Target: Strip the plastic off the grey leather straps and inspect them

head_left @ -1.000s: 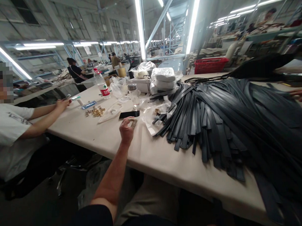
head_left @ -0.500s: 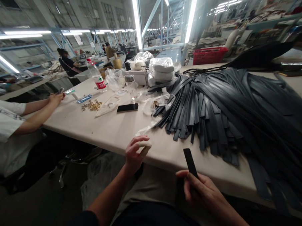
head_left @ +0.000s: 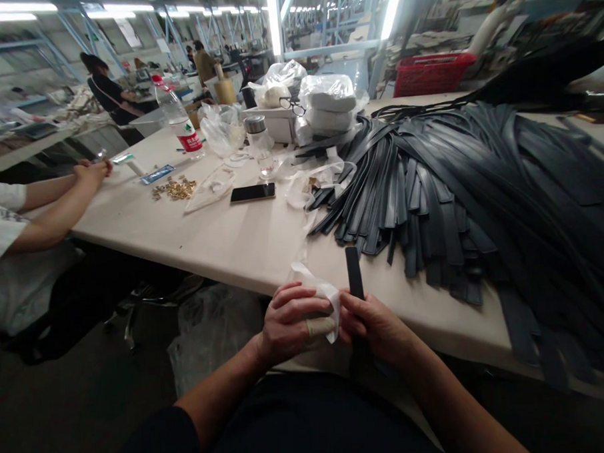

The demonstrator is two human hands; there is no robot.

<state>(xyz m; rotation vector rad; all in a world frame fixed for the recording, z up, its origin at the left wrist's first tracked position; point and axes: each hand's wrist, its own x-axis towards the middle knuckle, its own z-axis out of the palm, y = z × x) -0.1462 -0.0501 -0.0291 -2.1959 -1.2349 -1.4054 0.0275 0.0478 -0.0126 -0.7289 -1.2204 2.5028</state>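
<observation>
My left hand (head_left: pixel 296 318) is curled around a thin white sheet (head_left: pixel 317 287), either plastic or paper; I cannot tell which. One of its fingers wears a pale wrap. My right hand (head_left: pixel 379 323) grips a flat black strap (head_left: pixel 354 271), whose end sticks up above the fingers. Both hands are close together at the table's front edge, and the sheet reaches the right fingertips. Beyond them to the right lies a large heap of dark straps (head_left: pixel 420 181), some hanging over the edge.
On the table (head_left: pixel 223 243) are a phone (head_left: pixel 253 192), a glass flask (head_left: pixel 261 151), a plastic bottle (head_left: pixel 180 121), gold metal pieces (head_left: pixel 180 189) and wrapped white bundles (head_left: pixel 329 102). A co-worker's hands (head_left: pixel 92 170) are at the left edge. A red basket (head_left: pixel 430 74) stands behind.
My left hand has moved right and taken hold of the white sheet. My right hand has come left and up with the strap, so the hands now meet. The view has tilted down.
</observation>
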